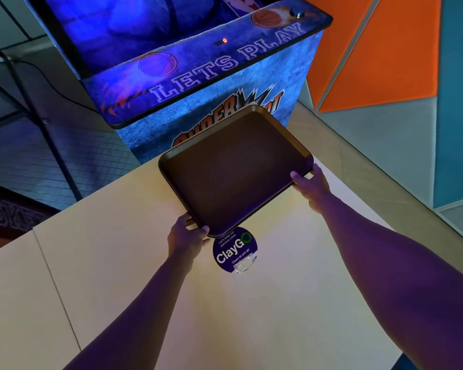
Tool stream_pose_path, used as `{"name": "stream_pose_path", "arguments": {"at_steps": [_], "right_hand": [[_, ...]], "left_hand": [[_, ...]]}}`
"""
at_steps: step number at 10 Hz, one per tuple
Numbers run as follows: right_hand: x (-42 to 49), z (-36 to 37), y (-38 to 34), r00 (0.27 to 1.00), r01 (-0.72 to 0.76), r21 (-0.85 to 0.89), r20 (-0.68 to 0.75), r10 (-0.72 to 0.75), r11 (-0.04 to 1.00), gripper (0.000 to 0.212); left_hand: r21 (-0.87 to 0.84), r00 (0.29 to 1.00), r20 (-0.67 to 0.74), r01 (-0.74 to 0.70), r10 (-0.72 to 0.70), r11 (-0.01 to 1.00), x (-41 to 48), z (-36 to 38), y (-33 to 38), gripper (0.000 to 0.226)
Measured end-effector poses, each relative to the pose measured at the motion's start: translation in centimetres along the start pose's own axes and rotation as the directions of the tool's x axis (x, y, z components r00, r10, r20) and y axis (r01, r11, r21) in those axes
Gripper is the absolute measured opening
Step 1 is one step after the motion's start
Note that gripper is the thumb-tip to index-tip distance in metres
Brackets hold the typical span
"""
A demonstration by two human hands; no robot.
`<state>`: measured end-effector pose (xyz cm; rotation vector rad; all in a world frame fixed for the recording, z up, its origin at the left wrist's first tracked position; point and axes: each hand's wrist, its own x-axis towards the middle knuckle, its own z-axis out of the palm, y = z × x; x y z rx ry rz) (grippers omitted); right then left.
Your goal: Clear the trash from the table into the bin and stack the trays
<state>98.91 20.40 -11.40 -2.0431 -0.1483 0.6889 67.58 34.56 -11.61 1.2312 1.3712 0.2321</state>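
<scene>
Behind the pale table (145, 263) stands a blue basketball game machine (198, 62). Both hands hold one dark brown tray (233, 169) over the table. Left hand (186, 236) grips its near corner, right hand (312, 182) grips its right edge. A round sticker (234, 252) sits just below the tray.

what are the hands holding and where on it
Both hands hold the brown tray: the left hand grips its near left corner, the right hand its near right edge.

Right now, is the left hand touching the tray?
Touching. The head view shows the left hand gripping the tray at its near corner, thumb on top.
</scene>
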Motion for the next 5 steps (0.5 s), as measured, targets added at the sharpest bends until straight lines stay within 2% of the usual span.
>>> {"name": "stream_pose_path", "arguments": {"at_steps": [1, 2, 3, 4, 5], "right_hand": [[-1.3, 0.0, 0.1, 0.998, -0.003, 0.005, 0.055, 0.003, 1.0, 0.078], [-3.0, 0.2, 0.0, 0.995, -0.037, -0.035, 0.086, 0.04, 0.999, 0.094], [-5.4, 0.3, -0.3, 0.985, -0.103, -0.213, 0.115, 0.13, 0.971, 0.117], [-8.3, -0.1, -0.2, 0.972, -0.118, -0.39, 0.144, 0.187, 0.913, 0.124], [-11.8, -1.1, -0.1, 0.962, -0.052, -0.551, 0.195, 0.189, 0.833, 0.127]], "left_hand": [[0.044, 0.999, 0.041, 0.003, -0.005, 0.999, 0.0, -0.3, 0.1, 0.066], [0.162, 0.997, 0.069, -0.048, 0.037, 0.986, -0.5, -0.5, 0.9, 0.076], [0.323, 0.992, 0.066, -0.124, 0.108, 0.938, -1.2, -0.4, 2.1, 0.082], [0.473, 0.974, 0.097, -0.226, 0.205, 0.852, -2.2, -0.8, 3.5, 0.087], [0.593, 0.947, 0.164, -0.319, 0.277, 0.739, -4.3, -1.6, 5.7, 0.098]]}}
